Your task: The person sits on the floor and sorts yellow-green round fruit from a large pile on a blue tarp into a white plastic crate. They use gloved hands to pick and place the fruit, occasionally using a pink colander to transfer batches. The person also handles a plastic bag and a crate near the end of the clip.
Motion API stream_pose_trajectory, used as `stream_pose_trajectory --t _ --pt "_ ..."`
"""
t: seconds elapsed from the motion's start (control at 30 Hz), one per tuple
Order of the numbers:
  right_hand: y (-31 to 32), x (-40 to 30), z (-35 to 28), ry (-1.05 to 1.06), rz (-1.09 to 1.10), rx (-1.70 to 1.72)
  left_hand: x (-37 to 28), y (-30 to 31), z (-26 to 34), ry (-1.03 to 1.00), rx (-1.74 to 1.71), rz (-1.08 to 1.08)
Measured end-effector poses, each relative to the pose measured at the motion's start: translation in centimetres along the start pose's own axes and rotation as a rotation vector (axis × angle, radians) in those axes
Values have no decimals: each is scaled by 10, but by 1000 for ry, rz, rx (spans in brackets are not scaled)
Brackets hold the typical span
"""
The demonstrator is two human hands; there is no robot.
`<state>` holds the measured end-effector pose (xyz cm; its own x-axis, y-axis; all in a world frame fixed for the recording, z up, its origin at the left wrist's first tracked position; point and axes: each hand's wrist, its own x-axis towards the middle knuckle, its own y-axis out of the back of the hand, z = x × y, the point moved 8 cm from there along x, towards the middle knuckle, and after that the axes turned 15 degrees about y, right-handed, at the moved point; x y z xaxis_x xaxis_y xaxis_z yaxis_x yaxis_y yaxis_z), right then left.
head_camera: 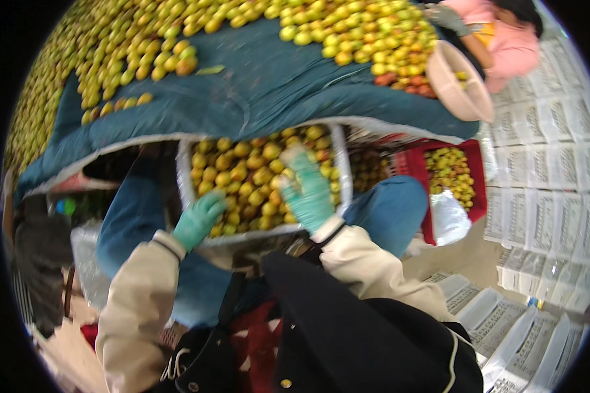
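A lined crate [341, 167] between my knees is filled with small yellow-green round fruits [255, 177]. My left hand [200, 218], in a green glove, rests over the crate's near left corner with its fingers on the fruits. My right hand [306, 189], gloved the same way, lies over the right part of the fruits, its thumb and fingers spread. Whether either hand grips a fruit cannot be told, since the palms face down and the picture is a little blurred. Beyond the crate, more such fruits [364, 24] lie heaped on a blue-green cloth [265, 73].
A person in pink [514, 49] is at the back right beside a pink plastic basket [457, 83]. A red crate [481, 172] of fruits stands right of my knee. Stacks of printed, plastic-wrapped packages [545, 162] line the right side. A clear plastic bag [91, 265] lies at left.
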<state>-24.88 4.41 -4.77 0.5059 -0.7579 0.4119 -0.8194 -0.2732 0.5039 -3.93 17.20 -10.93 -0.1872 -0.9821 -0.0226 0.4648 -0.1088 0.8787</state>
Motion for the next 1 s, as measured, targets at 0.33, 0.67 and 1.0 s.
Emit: stream_pose_trajectory --t 0.33,0.67,1.0 --pt "425 31 185 -657 1024 558 37 21 6 42 90 231" --pt "450 19 41 -492 600 -40 65 19 -33 289 40 374" --pt "231 -6 -7 -770 -434 266 64 22 -47 421 -63 454"
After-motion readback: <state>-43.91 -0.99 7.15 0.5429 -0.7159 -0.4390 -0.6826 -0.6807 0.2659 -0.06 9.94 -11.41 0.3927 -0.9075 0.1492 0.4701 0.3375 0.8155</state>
